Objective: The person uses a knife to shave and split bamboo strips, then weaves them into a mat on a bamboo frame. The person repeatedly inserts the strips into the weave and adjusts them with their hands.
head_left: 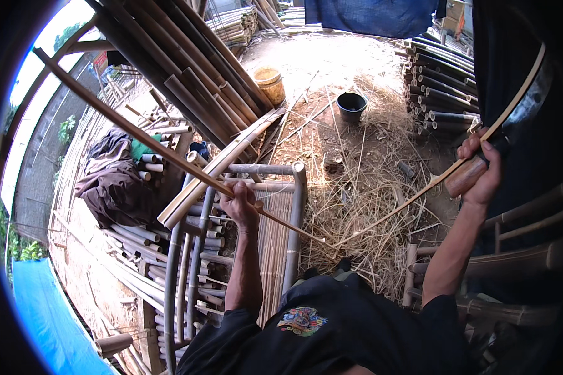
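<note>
My left hand (241,205) is closed around a long bamboo strip (131,128), which slants from the upper left down toward my lap. At the right, my raised right hand (481,164) grips a thick wooden handle (465,177). A shiny grey patch beyond that fist looks like a blade, but it is blurred. Passing through the same hand is a thinner bamboo strip (413,201), bent upward at its far end. The lower ends of both strips come close together in front of my body; whether they are joined there I cannot tell.
A bamboo bench (275,250) with a split bamboo length (216,167) across it stands at my left. Shavings (369,219) litter the ground before me. Beyond are a black bucket (351,107), a yellowish bucket (269,84), leaning poles (187,62) and stacked bamboo (441,84).
</note>
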The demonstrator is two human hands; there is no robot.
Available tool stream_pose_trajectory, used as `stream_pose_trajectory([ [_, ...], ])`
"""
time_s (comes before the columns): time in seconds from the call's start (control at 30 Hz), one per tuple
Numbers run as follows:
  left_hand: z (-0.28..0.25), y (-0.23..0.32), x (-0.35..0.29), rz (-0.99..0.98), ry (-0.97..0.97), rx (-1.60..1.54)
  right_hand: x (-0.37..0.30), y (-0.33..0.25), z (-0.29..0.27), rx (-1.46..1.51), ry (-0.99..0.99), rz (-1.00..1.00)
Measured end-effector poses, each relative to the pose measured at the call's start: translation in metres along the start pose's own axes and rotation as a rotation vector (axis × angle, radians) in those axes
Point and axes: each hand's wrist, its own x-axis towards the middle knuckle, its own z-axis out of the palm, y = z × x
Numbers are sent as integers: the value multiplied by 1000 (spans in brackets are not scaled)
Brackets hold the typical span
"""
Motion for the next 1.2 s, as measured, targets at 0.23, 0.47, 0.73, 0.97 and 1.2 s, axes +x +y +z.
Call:
stream_pose_trajectory([
  [0.23,19,81,23,19,-83,-137,-52,131,-21,-283,86,-67],
  [0.47,-38,188,86,87,-52,-387,-47,113,-36,-358,160,-200],
  [0.73,-107,262,140,162,-296,-343,-32,71,-148,-209,374,-175],
  [0.97,-142,264,178,206,-216,-342,-43,33,-161,-313,594,-126],
  [1.2,-220,101,206,363,366,-24,-82,57,-123,-120,563,-60],
])
